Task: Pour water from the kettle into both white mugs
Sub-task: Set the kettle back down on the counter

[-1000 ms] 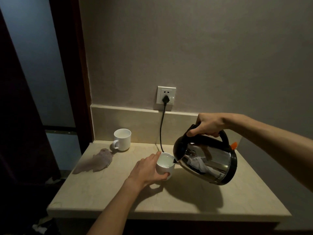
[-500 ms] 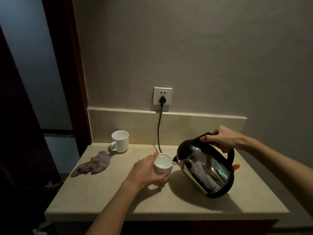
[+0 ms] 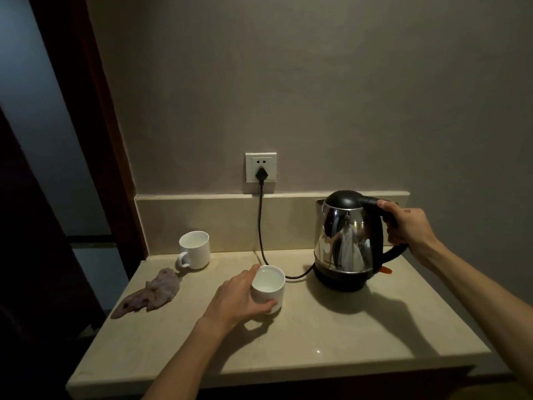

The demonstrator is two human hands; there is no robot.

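A steel kettle with a black lid and handle stands upright on its black base at the right of the counter. My right hand grips its handle. A white mug holding water sits near the counter's middle, and my left hand is wrapped round its left side. A second white mug stands at the back left, handle toward the front, apart from both hands.
A purplish cloth lies on the beige counter at the left. A black cord runs from the wall socket down to the kettle base, passing just behind the near mug. A dark door frame stands at the left.
My right hand has tipped the kettle back from pouring over the near mug, moved it right and set it upright on its base. My left hand stays on the mug.
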